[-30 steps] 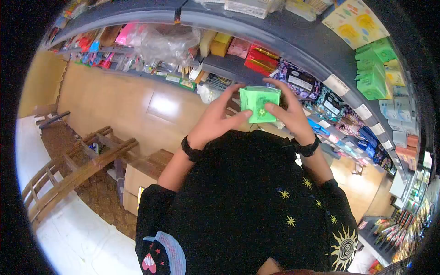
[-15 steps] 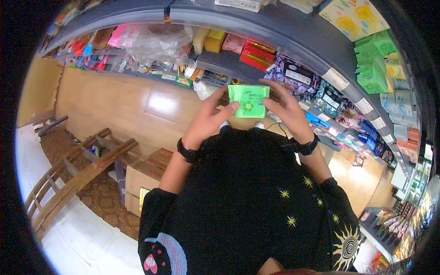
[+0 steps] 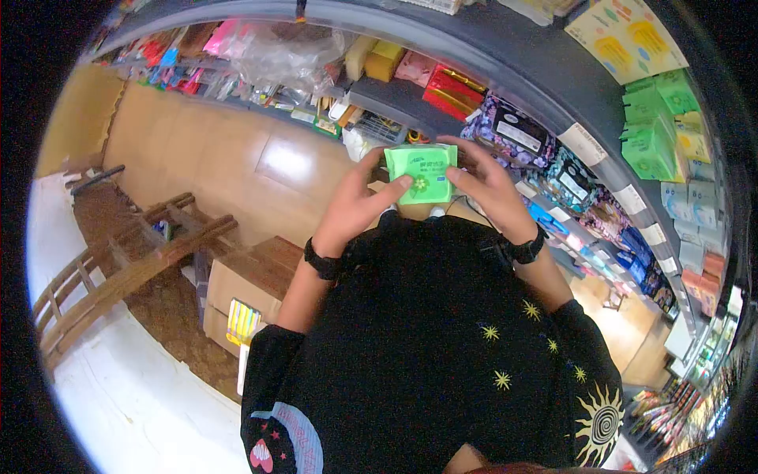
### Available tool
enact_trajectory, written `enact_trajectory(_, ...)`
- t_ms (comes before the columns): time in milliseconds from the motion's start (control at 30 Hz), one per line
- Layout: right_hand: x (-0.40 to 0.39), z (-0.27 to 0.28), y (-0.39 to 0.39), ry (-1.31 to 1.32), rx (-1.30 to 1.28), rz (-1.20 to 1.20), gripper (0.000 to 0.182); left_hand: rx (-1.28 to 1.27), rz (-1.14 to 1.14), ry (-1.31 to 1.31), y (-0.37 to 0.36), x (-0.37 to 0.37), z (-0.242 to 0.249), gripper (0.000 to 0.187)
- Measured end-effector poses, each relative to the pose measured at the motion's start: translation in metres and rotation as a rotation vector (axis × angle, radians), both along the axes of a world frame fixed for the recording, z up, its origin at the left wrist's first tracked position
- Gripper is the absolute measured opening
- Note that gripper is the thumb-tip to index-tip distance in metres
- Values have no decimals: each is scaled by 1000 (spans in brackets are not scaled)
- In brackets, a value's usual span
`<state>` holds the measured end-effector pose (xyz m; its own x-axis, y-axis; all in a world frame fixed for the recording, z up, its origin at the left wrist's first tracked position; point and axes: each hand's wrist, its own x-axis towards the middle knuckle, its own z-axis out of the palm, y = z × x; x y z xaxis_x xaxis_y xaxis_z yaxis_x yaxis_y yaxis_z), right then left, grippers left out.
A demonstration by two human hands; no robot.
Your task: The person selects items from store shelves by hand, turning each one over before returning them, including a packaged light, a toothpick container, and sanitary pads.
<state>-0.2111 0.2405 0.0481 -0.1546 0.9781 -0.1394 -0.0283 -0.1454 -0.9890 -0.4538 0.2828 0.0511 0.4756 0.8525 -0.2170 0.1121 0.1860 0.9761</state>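
Note:
Between my two hands is a small green soft packet (image 3: 422, 170) with dark printing and a flower picture on its front. My left hand (image 3: 359, 197) grips its left side, thumb lying on the front face and fingers behind. On the opposite side my right hand (image 3: 491, 189) pinches the right edge the same way, its thumb near the printing. The packet is held up in front of my body, face towards me. The fingertips behind it are hidden.
Shelves with green packs (image 3: 651, 130), dark floral packs (image 3: 517, 130) and red packs (image 3: 454, 91) curve along the front and right. A clear plastic bag (image 3: 284, 59) lies on the front shelf. At left are a wooden ladder (image 3: 150, 265) and a cardboard box (image 3: 249, 288).
My view has turned slightly, so the shelves appear shifted right and the box at left shows more of its side. Both hands still hold the green packet, now tilted a little differently.

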Motion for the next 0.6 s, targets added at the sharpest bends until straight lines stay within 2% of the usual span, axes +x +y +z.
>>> enact_trajectory(167, 7, 5, 3, 97, 59, 82, 49, 89, 45, 22, -25, 0, 13, 71)
enact_trajectory(233, 12, 3, 3, 154, 58, 98, 48, 284, 34, 100, -35, 3, 16, 75)
enact_trajectory(400, 12, -8, 7, 191, 44, 366, 64, 428, 210, 185, -66, 2, 15, 76)
enact_trajectory(467, 3, 0, 5, 204, 28, 407, 65, 579, 225, 306, -78, 0, 11, 75)
enact_trajectory(600, -9, -19, 13, 160, 56, 451, 66, 571, 332, 455, -108, 2, 20, 76)
